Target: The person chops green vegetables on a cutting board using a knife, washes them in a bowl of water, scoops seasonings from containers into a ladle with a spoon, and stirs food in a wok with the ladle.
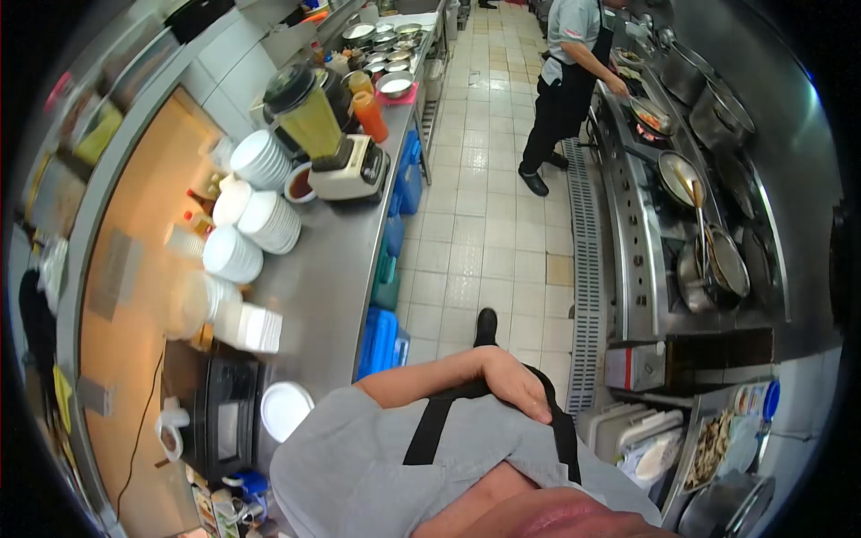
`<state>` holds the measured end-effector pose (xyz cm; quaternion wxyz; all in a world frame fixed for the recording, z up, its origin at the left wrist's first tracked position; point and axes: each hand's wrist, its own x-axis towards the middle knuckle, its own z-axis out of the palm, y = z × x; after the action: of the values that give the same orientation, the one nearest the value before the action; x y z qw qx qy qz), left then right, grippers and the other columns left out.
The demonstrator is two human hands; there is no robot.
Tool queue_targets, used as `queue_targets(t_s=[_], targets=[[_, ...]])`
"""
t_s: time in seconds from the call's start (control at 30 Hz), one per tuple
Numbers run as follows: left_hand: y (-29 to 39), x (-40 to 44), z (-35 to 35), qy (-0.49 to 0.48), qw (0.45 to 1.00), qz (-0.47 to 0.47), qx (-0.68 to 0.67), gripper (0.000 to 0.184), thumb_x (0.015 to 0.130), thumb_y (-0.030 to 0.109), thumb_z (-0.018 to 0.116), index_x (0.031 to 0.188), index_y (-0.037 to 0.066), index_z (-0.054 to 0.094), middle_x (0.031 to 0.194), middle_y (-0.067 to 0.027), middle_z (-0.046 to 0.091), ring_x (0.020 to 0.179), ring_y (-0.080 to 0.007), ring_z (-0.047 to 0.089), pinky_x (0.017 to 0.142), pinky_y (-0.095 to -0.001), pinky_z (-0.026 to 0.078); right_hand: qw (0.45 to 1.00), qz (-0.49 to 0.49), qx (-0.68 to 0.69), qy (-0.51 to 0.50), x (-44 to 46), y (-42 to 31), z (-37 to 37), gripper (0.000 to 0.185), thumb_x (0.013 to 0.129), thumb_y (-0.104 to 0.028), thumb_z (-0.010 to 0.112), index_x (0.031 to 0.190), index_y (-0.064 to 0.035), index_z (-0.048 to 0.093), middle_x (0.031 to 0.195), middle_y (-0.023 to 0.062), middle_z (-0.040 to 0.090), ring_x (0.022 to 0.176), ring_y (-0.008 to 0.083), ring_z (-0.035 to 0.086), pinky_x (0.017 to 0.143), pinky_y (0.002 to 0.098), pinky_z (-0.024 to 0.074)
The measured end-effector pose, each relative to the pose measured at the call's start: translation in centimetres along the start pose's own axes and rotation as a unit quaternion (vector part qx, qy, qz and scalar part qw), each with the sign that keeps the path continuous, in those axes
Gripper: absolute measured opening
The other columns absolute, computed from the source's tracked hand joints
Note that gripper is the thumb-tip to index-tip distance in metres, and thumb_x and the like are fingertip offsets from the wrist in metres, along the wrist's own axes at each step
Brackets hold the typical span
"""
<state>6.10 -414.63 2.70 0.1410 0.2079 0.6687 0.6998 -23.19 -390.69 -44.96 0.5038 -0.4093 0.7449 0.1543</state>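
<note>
The left hand (522,387) seems to rest against the black apron (564,437); I cannot tell whether either hand grips anything.

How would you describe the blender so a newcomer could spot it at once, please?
Find the steel counter left of the tiled aisle. Past its white bowls stands the blender, near an orange bottle. Unlike its neighbours, it has a big jug with yellow-green contents on a cream base.
</note>
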Motion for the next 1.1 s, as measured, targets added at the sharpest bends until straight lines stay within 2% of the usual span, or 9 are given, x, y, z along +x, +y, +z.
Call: queue_targets(t_s=[0.2, 0.3, 0.37, 0.43, 0.6, 0.7, 0.87, 1.0, 1.1], targets=[[3.5, -7.9, -17.5, 0.003, 0.998, -0.051, 0.036, 0.062, 0.111, 0.041, 0.039, 0.115, -0.018, 0.059, 0.116, -0.0276, 0.068, 0.108, -0.0302, 0.063, 0.099, -0.0391, 0.046, 0.984, -0.108, -0.142, 0.028, 14.2, -14.3, -17.9, 0.02, 0.077, -0.03, 0.065, 0.073, -0.0152, 0.078, 0.078, 0.0128, 0.074, 0.075, 0.0304, 0.073, 0.068, 0.0474, 0.0572], [1.2, -11.6, -24.0, 0.039, 0.999, 0.009, -0.004, 0.061, 0.111, 0.041, 0.04, 0.111, -0.017, 0.061, 0.11, -0.0265, 0.07, 0.103, -0.0274, 0.064, 0.095, -0.0393, 0.047, 0.891, -0.258, -0.353, 0.119, 23.1, -29.6, -33.0, 0.017, 0.074, -0.028, 0.067, 0.072, -0.0162, 0.079, 0.078, 0.0128, 0.074, 0.076, 0.0304, 0.073, 0.067, 0.0475, 0.0576], [3.2, -14.5, -28.2, 0.068, 0.997, 0.027, -0.01, 0.061, 0.111, 0.041, 0.04, 0.11, -0.017, 0.061, 0.108, -0.0258, 0.07, 0.101, -0.026, 0.063, 0.093, -0.0398, 0.047, 0.962, -0.202, 0.026, 0.184, 27.0, -40.9, -41.8, 0.024, 0.081, -0.023, 0.063, 0.062, -0.0107, 0.07, 0.06, 0.0132, 0.066, 0.057, 0.028, 0.067, 0.056, 0.0436, 0.0543], [4.1, -18.0, -32.7, 0.085, 0.996, 0.027, -0.007, 0.061, 0.111, 0.041, 0.04, 0.109, -0.016, 0.061, 0.106, -0.0249, 0.07, 0.098, -0.0249, 0.062, 0.092, -0.04, 0.047, 0.907, -0.247, 0.323, 0.11, 28.4, -52.6, -49.8, 0.018, 0.097, -0.022, 0.057, 0.103, -0.0057, 0.064, 0.065, 0.009, 0.061, 0.05, 0.0211, 0.06, 0.048, 0.0356, 0.0516], [2.6, -28.4, -45.6, 0.09, 0.996, 0.026, -0.015, 0.061, 0.111, 0.042, 0.04, 0.106, -0.015, 0.061, 0.101, -0.0226, 0.069, 0.094, -0.0235, 0.061, 0.09, -0.0395, 0.047, 0.836, -0.382, 0.386, 0.08, 26.9, -71.4, -59.8, 0.018, 0.1, -0.021, 0.059, 0.1, -0.0039, 0.062, 0.072, 0.0077, 0.062, 0.055, 0.0167, 0.061, 0.048, 0.0334, 0.0515], [5.7, -35.2, -53.1, 0.115, 0.993, 0.026, 0.021, 0.061, 0.111, 0.042, 0.04, 0.104, -0.015, 0.061, 0.099, -0.0224, 0.07, 0.092, -0.0226, 0.06, 0.089, -0.0393, 0.047, 0.9, -0.303, 0.3, 0.092, 33.4, -72.4, -58.4, 0.027, 0.1, -0.03, 0.058, 0.088, -0.0055, 0.062, 0.06, 0.0063, 0.059, 0.047, 0.0165, 0.057, 0.046, 0.0335, 0.0476], [7.1, -43.9, -65.3, 0.071, 0.997, -0.004, -0.013, 0.059, 0.111, 0.041, 0.042, 0.107, -0.015, 0.061, 0.105, -0.0251, 0.07, 0.097, -0.0237, 0.062, 0.091, -0.0392, 0.047, 0.991, -0.115, -0.062, 0.023, 39.5, -64.8, -54.6, 0.034, 0.096, -0.037, 0.057, 0.09, -0.0058, 0.068, 0.077, 0.0121, 0.069, 0.066, 0.0262, 0.067, 0.061, 0.0422, 0.0542], [7.5, -50.1, -74.8, 0.045, 0.998, -0.03, -0.013, 0.057, 0.111, 0.038, 0.041, 0.107, -0.016, 0.06, 0.104, -0.0262, 0.07, 0.097, -0.0267, 0.064, 0.09, -0.041, 0.048, 0.999, -0.037, -0.005, 0.014, 40.8, -65.9, -57.4, 0.034, 0.095, -0.038, 0.056, 0.094, -0.0069, 0.07, 0.085, 0.0132, 0.07, 0.073, 0.0284, 0.068, 0.066, 0.0438, 0.0548], [7.2, -54.5, -82.1, 0.063, 0.998, -0.029, 0.004, 0.061, 0.111, 0.043, 0.04, 0.096, -0.013, 0.06, 0.086, -0.0122, 0.066, 0.085, -0.016, 0.054, 0.083, -0.0365, 0.047, 1.0, -0.011, 0.011, 0.006, 43.9, -69.5, -60.6, 0.034, 0.094, -0.038, 0.056, 0.096, -0.0077, 0.071, 0.091, 0.014, 0.071, 0.079, 0.0301, 0.068, 0.07, 0.045, 0.0553]])
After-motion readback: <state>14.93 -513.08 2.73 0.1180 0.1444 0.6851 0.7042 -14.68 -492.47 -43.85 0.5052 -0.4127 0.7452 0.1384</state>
